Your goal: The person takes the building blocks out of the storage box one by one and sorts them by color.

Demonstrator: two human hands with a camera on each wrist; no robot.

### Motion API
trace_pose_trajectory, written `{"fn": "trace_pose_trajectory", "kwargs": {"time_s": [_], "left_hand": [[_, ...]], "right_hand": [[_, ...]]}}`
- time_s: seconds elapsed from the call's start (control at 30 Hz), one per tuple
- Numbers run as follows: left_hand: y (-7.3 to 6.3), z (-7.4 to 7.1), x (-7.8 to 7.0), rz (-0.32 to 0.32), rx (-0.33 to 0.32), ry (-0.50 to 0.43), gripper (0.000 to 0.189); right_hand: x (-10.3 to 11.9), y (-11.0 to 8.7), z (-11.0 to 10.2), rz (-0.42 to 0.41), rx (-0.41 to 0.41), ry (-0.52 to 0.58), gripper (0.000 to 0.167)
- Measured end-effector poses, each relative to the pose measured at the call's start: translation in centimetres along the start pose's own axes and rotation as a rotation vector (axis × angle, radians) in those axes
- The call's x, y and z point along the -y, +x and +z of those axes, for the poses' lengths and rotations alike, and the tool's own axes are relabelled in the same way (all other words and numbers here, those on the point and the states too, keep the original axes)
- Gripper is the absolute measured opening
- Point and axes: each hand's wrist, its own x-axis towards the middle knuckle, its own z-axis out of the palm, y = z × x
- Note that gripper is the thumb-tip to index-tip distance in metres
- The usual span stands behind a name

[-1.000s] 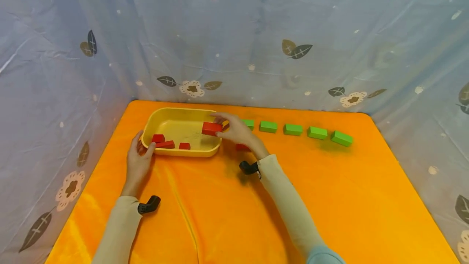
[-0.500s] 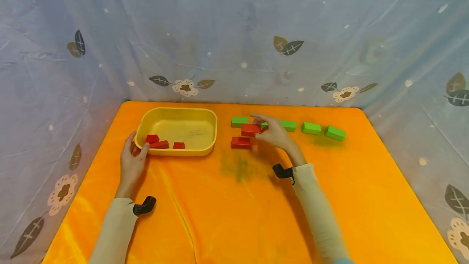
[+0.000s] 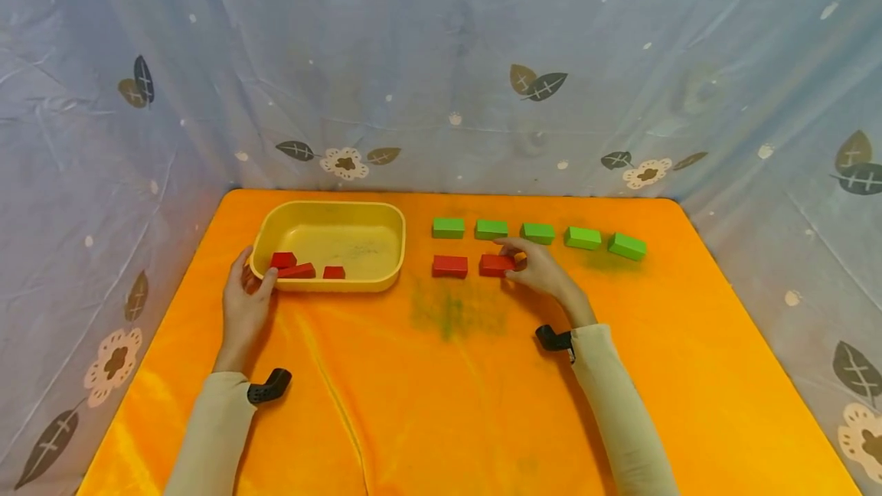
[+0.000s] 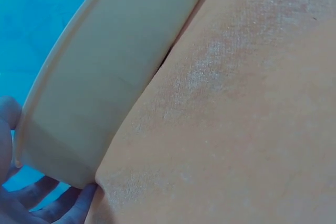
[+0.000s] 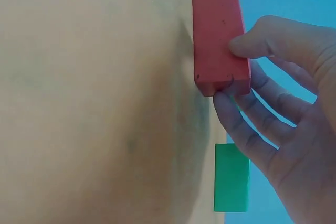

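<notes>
My right hand (image 3: 544,275) pinches a red block (image 3: 493,265) low over the orange cloth. In the right wrist view the thumb lies on one face of this red block (image 5: 215,38), with fingers behind and at its end; whether it touches the cloth I cannot tell. A second red block (image 3: 450,266) lies just left of it. At the left, my left hand (image 3: 244,316) grips the near-left corner of a yellow plastic tub (image 3: 351,286), thumb over the rim. The left wrist view shows fingers against the tub's outer wall (image 4: 105,82). Several red blocks (image 3: 298,272) lie inside, along its near side.
Several green blocks (image 3: 537,233) stand spaced in a row behind the red ones, the rightmost slightly turned. An orange cloth (image 3: 427,404) covers the table. A patterned blue-grey curtain (image 3: 413,60) hangs behind and at both sides.
My right hand has carried the red block from above the tub's right rim rightward and down, to beside the other red block. The left hand keeps its grip on the tub.
</notes>
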Motion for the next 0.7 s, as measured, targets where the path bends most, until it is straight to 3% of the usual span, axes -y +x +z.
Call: {"fn": "trace_pose_trajectory", "kwargs": {"time_s": [0.27,0.37,0.47,0.57,0.7], "left_hand": [[0.2,0.3,0.1,0.011,-0.006,0.01,0.062],[0.3,0.1,0.2,0.021,-0.009,0.004,0.062],[0.3,-0.1,0.3,0.033,-0.015,-0.008,0.062],[0.4,-0.1,0.4,0.041,-0.016,-0.015,0.062],[0.4,0.3,0.5,0.037,-0.004,-0.025,0.063]], "right_hand": [[0.3,-0.1,-0.1,-0.015,-0.037,-0.032,0.057],[2.4,1.0,0.0,-0.063,-0.101,-0.057,0.055],[5.7,3.1,1.0,-0.192,-0.13,-0.028,0.052],[9.6,5.9,3.2,-0.315,-0.049,0.028,0.05],[13.8,9.3,7.2,-0.359,0.161,0.008,0.049]]}}
